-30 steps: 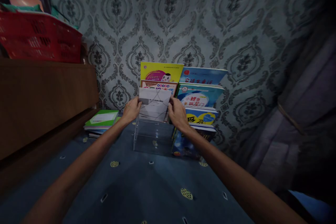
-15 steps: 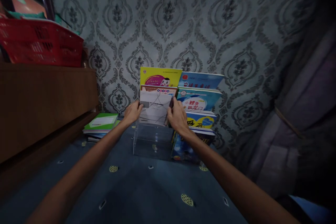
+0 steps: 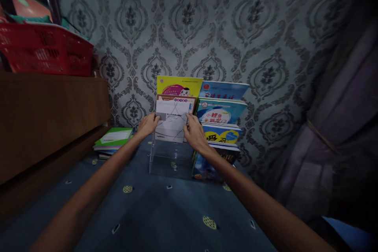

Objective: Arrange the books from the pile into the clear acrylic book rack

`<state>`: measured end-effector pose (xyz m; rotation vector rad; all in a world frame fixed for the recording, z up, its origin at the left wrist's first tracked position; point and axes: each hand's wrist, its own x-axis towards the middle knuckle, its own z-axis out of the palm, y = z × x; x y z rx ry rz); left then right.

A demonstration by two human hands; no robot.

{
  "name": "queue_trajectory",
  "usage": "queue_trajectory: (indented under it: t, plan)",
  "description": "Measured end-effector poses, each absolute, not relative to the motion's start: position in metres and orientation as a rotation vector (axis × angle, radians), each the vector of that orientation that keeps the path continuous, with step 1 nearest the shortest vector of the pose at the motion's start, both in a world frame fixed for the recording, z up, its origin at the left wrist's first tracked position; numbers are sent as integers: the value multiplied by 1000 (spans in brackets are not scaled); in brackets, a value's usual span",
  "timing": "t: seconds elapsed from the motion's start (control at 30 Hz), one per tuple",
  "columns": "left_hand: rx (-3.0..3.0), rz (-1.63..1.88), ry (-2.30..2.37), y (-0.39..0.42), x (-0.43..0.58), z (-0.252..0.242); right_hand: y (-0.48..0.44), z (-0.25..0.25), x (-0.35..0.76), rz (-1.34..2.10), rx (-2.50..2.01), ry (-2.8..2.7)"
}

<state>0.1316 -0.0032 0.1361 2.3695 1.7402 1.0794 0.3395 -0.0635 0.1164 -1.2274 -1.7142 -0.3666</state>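
Observation:
A white booklet [image 3: 173, 126] with dark print and thin curved lines stands in the left column of a clear acrylic book rack [image 3: 165, 166]. My left hand [image 3: 148, 124] pinches its left edge, thumb on the cover. At the opposite edge, my right hand [image 3: 195, 133] has its fingers closed on the booklet. Just behind it rises a brown-topped book [image 3: 175, 98], partly covered, and farther back a yellow book [image 3: 178, 82]. The tier below the booklet is see-through, with the patterned cloth visible through it.
Several picture books, among them a teal one [image 3: 223, 110] and a dark blue one [image 3: 206, 167], fill the rack's right column. Left of it lies a stack with a green book [image 3: 116, 136] on top. A red basket [image 3: 47, 49] sits on a wooden cabinet [image 3: 53, 114]. A curtain [image 3: 321, 157] hangs right.
My right hand has shifted slightly left along with the booklet's right edge. The booklet sits a little lower and farther left. My left hand has hardly moved.

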Motion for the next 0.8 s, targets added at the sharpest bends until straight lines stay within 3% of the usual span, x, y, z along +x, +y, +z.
queue_trajectory:
  t: [0.8]
  plan:
    - [2358,1228,1536,-14,127,117,-65,99,349,-410,-1181,-1726]
